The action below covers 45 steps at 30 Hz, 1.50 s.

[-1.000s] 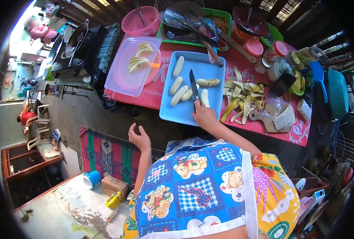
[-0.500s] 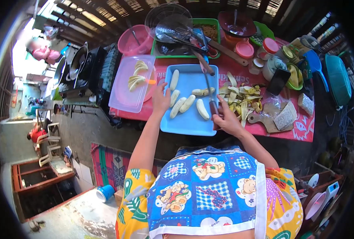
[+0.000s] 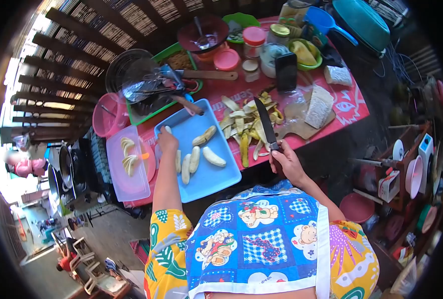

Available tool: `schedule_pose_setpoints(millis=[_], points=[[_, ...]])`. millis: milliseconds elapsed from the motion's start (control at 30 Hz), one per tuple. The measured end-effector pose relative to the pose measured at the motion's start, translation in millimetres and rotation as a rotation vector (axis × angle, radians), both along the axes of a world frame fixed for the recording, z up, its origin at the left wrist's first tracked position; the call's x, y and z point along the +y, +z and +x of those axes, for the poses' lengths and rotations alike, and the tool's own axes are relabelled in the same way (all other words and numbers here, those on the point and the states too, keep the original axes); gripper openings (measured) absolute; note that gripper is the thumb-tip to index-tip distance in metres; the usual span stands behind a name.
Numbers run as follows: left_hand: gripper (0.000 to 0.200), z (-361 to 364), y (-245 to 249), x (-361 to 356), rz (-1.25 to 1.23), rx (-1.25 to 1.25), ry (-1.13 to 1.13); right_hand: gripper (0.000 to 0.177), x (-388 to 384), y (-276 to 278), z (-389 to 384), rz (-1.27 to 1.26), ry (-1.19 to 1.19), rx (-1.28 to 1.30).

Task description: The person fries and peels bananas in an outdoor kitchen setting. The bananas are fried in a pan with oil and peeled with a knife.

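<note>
Knife (image 3: 265, 122) sits tight in the right hand (image 3: 286, 162), its blade pointing up over the banana peels (image 3: 244, 119). The left arm stretches out, and the left hand (image 3: 167, 142) curls around a peeled banana (image 3: 167, 129) at the blue tray's (image 3: 206, 182) far corner.

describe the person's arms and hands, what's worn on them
The left hand and right hand are bare, with no gloves, and the forearms are uncovered. The short left sleeve is yellow with a green leaf print. The right sleeve is yellow with purple and green patterns.
</note>
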<state>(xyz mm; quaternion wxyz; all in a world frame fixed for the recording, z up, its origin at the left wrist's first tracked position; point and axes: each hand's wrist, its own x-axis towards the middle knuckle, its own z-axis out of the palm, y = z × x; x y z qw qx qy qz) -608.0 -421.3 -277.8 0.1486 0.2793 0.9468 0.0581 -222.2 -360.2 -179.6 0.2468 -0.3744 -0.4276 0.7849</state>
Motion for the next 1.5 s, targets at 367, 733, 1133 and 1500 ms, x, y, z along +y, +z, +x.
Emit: schedule_pose_setpoints(millis=[367, 733, 1133, 1500], points=[[0.06, 71.2, 97.9, 4.9, 1.118, -1.235, 0.352, 0.018, 64.7, 10.1, -25.7, 0.13, 0.197, 0.077], [0.055, 177.9, 129.1, 34.1, 1.368, -1.548, 0.518, 0.039, 56.7, 23.4, -70.7, 0.449, 0.419, -0.036], [0.086, 176.6, 175.0, 11.4, 1.177, -1.891, 0.166, 0.039, 136.1, 53.8, -62.0, 0.261, 1.015, 0.09], [0.046, 210.8, 111.7, 12.5, 1.134, -1.678, 0.469, 0.035, 123.8, 72.2, -83.1, 0.947, 0.89, -0.148]])
